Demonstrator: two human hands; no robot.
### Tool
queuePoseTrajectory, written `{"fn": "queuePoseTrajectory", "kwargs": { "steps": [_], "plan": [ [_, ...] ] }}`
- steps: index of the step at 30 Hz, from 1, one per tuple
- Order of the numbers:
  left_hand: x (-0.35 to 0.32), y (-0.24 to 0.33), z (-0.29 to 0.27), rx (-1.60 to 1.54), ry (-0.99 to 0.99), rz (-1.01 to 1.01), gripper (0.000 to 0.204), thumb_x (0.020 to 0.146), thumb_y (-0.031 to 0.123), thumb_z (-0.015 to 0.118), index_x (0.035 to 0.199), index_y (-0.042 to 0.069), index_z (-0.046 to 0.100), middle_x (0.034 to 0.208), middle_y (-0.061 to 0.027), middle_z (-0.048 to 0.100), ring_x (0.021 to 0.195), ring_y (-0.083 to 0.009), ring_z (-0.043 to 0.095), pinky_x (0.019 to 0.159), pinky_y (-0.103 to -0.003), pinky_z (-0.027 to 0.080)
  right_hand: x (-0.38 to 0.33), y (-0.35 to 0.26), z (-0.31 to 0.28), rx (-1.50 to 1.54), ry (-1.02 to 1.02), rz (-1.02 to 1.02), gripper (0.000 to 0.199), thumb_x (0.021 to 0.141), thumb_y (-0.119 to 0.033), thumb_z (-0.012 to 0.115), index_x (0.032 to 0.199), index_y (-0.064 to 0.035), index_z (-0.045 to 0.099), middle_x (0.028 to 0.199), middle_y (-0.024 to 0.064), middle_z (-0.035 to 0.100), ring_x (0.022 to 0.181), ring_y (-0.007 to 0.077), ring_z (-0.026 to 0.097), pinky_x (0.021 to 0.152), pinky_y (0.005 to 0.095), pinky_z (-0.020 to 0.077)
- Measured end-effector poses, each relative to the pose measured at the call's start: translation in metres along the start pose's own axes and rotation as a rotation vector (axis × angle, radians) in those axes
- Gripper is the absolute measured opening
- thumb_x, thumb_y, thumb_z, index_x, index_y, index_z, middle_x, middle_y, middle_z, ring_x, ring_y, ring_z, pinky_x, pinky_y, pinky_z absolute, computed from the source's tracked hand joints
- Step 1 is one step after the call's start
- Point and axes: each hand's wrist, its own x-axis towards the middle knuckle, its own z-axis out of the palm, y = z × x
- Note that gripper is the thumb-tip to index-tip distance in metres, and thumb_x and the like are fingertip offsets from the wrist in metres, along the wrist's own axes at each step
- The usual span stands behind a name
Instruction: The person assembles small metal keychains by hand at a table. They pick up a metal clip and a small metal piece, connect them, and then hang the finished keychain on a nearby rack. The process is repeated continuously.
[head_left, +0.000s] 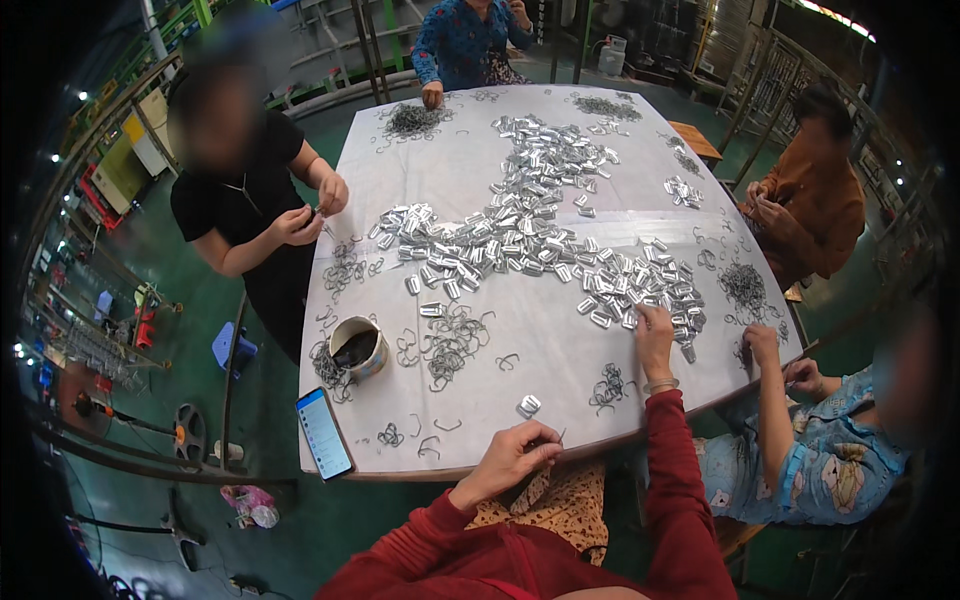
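Note:
My left hand is at the table's near edge, thumb and fingers pinched on a thin wire piece whose tip sticks out. Just beyond it lies a lone silver metal buckle. Stretched forward, my right hand has its bent fingers down at the near edge of a large heap of silver buckles. Whatever its fingertips hold is hidden. Between my hands, nearer the right forearm, is a small pile of bent wire hooks. A larger pile of hooks lies farther left.
A white tub with dark contents and a phone with a lit screen stand at the table's left edge. Co-workers sit or stand around the white-covered table. One person's hand is close to my right arm.

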Motion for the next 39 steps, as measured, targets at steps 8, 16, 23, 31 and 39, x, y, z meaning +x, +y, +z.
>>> {"fn": "queuePoseTrajectory", "kwargs": {
  "steps": [8,16,23,31,39],
  "plan": [
    [0.004,0.016,-0.018,-0.08,0.176,0.084,0.015,0.088,0.011,0.058,0.085,-0.004,0.059,0.075,-0.0065,0.064,0.071,-0.0119,0.061,0.068,-0.024,0.048,-0.054,-0.151,-0.042,0.988,-0.307,0.467,0.05,0.08,0.003,0.062,0.125,0.0028,0.043,0.088,0.0111,0.056,0.071,0.0172,0.06,0.055,0.0251,0.0496],
    [0.006,0.01,-0.016,0.191,0.23,0.325,0.011,0.084,0.011,0.065,0.089,0.001,0.064,0.1,-0.005,0.059,0.093,-0.0127,0.056,0.086,-0.028,0.042,-0.115,-0.197,-0.043,1.048,-0.403,0.458,0.027,0.082,0.003,0.061,0.108,0.0062,0.054,0.088,0.0115,0.065,0.076,0.014,0.062,0.065,0.0244,0.051],
    [0.008,0.011,-0.008,0.397,0.314,0.368,0.013,0.08,0.017,0.069,0.087,0.006,0.065,0.111,-0.0078,0.053,0.106,-0.0186,0.05,0.09,-0.033,0.041,-0.128,-0.212,-0.052,1.022,-0.277,0.438,0.025,0.084,0.002,0.06,0.109,0.0033,0.057,0.09,0.0111,0.066,0.077,0.0133,0.063,0.065,0.0243,0.0529],
    [0.0,0.003,-0.012,-0.095,0.181,0.131,0.009,0.088,0.006,0.057,0.092,-0.002,0.059,0.082,-0.0067,0.065,0.077,-0.0129,0.06,0.076,-0.026,0.047,-0.14,-0.207,-0.057,0.885,-0.468,0.376,0.031,0.083,0.0,0.062,0.113,-0.0039,0.06,0.083,0.0066,0.067,0.073,0.0086,0.062,0.064,0.0224,0.0506],
    [-0.022,0.014,-0.015,-0.159,0.129,0.042,0.008,0.089,0.005,0.057,0.091,-0.002,0.058,0.083,-0.0091,0.065,0.079,-0.0149,0.063,0.077,-0.029,0.051,-0.051,-0.102,-0.043,0.469,-0.175,0.32,0.024,0.081,-0.005,0.062,0.104,-0.0028,0.066,0.08,0.0074,0.068,0.067,0.0104,0.059,0.062,0.022,0.0469]
  ]
}}
